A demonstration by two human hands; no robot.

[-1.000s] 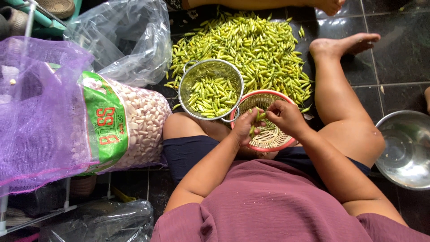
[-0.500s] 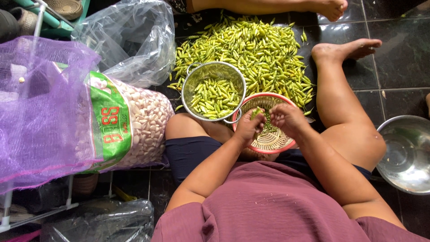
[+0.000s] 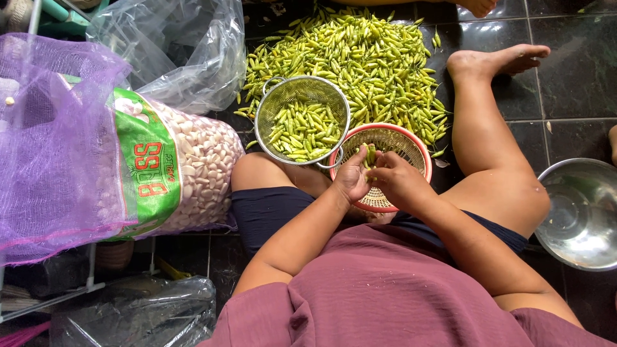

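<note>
I sit on the floor with both hands over a small red plastic basket (image 3: 411,141) on my lap. A few green chillies (image 3: 371,155) are pinched between my left hand (image 3: 350,180) and my right hand (image 3: 397,181); the fingers of both close on them. Just beyond the basket stands a round metal strainer (image 3: 302,90) holding several green chillies (image 3: 302,128). A large heap of green chillies (image 3: 360,58) lies on the dark floor behind both containers.
A clear bag of peeled garlic cloves (image 3: 199,167) with a green label leans at my left knee, beside purple mesh netting (image 3: 51,141). Empty clear plastic bags (image 3: 186,45) lie at the back left. A steel bowl (image 3: 578,212) sits at the right. Another person's foot (image 3: 479,6) shows at the top.
My hands have stayed over the red basket, working the chillies between the fingers. The view has shifted slightly; nothing else moved.
</note>
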